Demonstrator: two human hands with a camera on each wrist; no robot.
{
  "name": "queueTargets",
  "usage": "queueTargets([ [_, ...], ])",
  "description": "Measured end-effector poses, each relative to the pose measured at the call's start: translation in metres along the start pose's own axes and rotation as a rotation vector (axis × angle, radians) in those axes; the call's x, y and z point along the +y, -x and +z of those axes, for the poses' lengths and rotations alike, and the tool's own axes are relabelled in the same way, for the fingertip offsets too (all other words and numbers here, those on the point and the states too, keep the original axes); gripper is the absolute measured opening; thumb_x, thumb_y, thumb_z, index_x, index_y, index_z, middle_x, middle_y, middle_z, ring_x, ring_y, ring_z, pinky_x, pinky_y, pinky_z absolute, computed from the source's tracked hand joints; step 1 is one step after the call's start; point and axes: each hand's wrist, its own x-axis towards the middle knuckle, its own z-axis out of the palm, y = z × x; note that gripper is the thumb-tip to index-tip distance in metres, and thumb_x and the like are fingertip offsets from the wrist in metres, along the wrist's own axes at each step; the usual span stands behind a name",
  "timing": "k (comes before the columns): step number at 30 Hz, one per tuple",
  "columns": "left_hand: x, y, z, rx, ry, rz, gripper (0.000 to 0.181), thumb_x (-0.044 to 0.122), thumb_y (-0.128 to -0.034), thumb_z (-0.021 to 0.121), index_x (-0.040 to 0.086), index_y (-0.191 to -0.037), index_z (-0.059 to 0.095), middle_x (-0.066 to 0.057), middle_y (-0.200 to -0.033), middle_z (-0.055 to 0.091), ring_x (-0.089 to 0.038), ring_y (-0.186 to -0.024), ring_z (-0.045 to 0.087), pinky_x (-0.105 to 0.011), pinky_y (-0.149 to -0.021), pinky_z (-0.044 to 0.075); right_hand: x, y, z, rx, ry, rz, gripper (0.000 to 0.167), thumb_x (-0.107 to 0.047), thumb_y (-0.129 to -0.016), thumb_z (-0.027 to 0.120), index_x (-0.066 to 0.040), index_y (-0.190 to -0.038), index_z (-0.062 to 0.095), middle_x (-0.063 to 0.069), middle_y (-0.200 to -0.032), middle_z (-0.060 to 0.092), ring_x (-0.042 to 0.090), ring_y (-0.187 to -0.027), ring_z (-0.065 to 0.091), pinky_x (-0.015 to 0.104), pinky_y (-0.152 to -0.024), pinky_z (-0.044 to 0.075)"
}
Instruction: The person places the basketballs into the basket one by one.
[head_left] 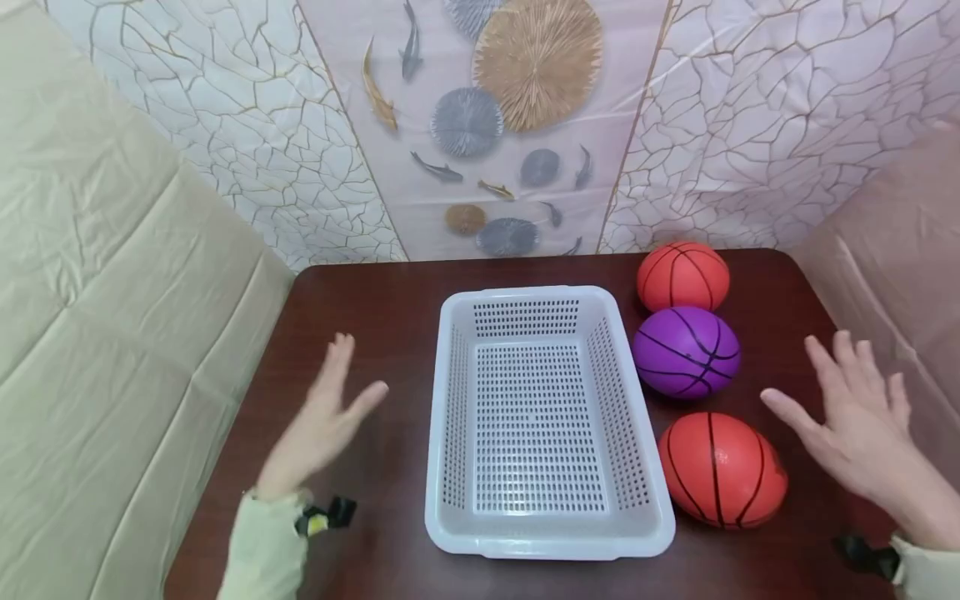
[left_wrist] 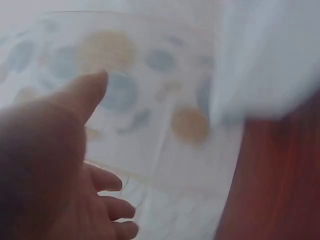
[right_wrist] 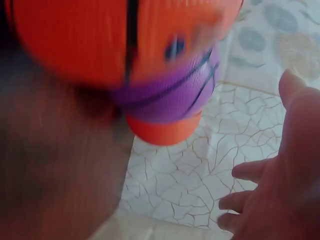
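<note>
In the head view my left hand [head_left: 318, 425] is held over the table, left of a white perforated basket [head_left: 437, 417]. Its fingers are extended, the thumb stands apart, and nothing is in it. On the other side my right hand [head_left: 858, 417] is spread beside the balls, touching none of them. Closest to it lies the front red ball [head_left: 723, 471] with black lines. Behind that one sit a purple ball [head_left: 686, 352] and another red ball [head_left: 682, 277], in a row along the basket's right side. The right wrist view shows the purple ball [right_wrist: 170, 92] partly covered by the front red ball.
The dark brown table [head_left: 360, 308] has its back edge against a patterned wall covering [head_left: 510, 167]. Beige padded panels flank it, one at left [head_left: 150, 317] and one at right [head_left: 892, 250]. The basket's floor shows with nothing on it.
</note>
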Motion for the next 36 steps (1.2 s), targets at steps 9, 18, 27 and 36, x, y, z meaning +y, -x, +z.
queueTargets([
  [9,0.028,0.058,0.093,0.234,0.472,0.05,0.075,0.02,-0.0936,0.067,0.026,-0.155,0.023,0.005,-0.16,0.021,-0.021,-0.146,0.018,-0.04,-0.116,0.02,-0.023,0.03,0.031,-0.06,-0.261,-0.007,0.09,-0.029,-0.093,0.065,-0.009,-0.157,0.006,0.022,-0.16,-0.008,0.05,-0.142,-0.013,0.075,-0.097,-0.015],
  [18,0.039,0.077,0.136,0.386,0.477,0.168,0.07,0.007,-0.0867,0.072,0.008,-0.148,0.039,-0.006,-0.158,0.027,-0.029,-0.146,0.019,-0.019,-0.114,0.015,-0.04,0.043,0.048,-0.04,-0.309,0.104,0.102,-0.038,-0.087,0.072,-0.011,-0.157,0.004,0.021,-0.16,-0.007,0.051,-0.142,-0.009,0.076,-0.1,-0.005],
  [27,0.036,0.075,0.139,0.241,0.4,0.194,0.084,0.023,-0.0832,0.078,0.012,-0.153,0.031,-0.006,-0.161,0.017,-0.029,-0.148,0.009,-0.051,-0.113,0.019,-0.04,0.058,0.056,-0.022,-0.321,0.24,0.107,-0.042,-0.082,0.076,-0.016,-0.158,0.005,0.02,-0.161,-0.008,0.053,-0.141,0.001,0.079,-0.097,0.01],
  [36,0.039,0.07,0.134,0.163,0.311,0.221,0.098,0.037,-0.0813,0.078,0.012,-0.156,0.021,-0.008,-0.163,0.007,-0.032,-0.148,0.004,-0.071,-0.101,0.023,-0.042,0.06,0.067,-0.017,-0.334,0.244,0.105,-0.041,-0.082,0.076,-0.013,-0.157,0.008,0.023,-0.16,-0.007,0.056,-0.14,0.001,0.079,-0.096,0.011],
])
